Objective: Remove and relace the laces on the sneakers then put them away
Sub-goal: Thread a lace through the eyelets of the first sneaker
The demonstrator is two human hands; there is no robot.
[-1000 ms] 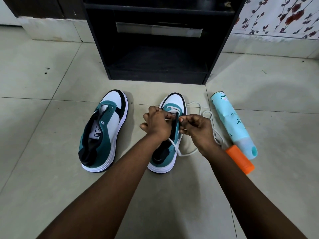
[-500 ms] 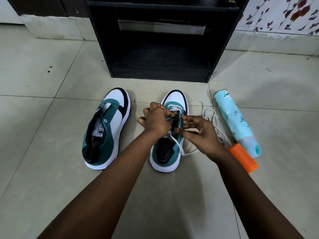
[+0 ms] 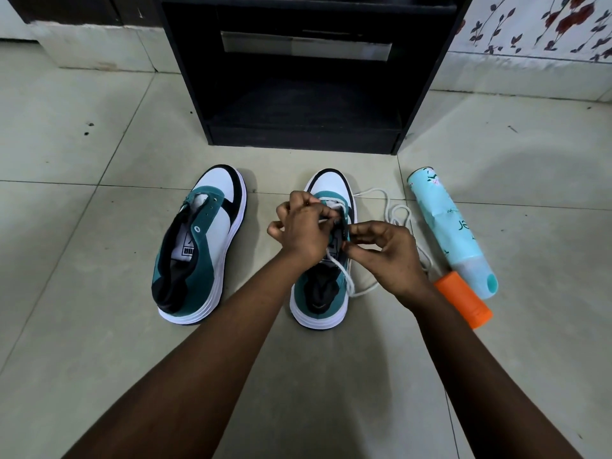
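Note:
Two teal, white and black sneakers stand on the tiled floor, toes pointing away from me. The left sneaker [image 3: 202,243] has no lace and its eyelets are bare. Over the right sneaker [image 3: 326,293] my left hand [image 3: 303,226] grips the teal eyelet flap and the white lace [image 3: 346,279] near the front eyelets. My right hand [image 3: 387,251] pinches the lace at the shoe's right eyelet row. The rest of the lace lies in loose loops on the floor to the right of the shoe.
A black open cabinet [image 3: 304,77] stands just beyond the shoes, its low shelf dark. A light-blue spray can [image 3: 450,233] with an orange cap [image 3: 463,301] lies on the floor right of the laced shoe. Floral wall at the top right.
My right hand has moved back along the shoe's right side from near the toe. My left hand stays on the front eyelets. The view has shifted slightly.

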